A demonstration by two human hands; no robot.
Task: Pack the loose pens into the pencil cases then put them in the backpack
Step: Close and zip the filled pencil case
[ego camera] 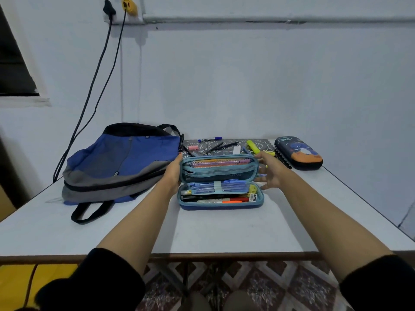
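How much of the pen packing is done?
About halfway. The blue case is already full of pens. The left hand and right hand are at its open lid. Still left: loose pens on the mat, the other case and the backpack.

Left hand (173,173): fingers gone behind the case (219,170), so we can't call its grip. The raised half hides the mat's (262,142) near strip. Labels on the packed pens (213,199) are too small to read. Window (13,63) cut off left.
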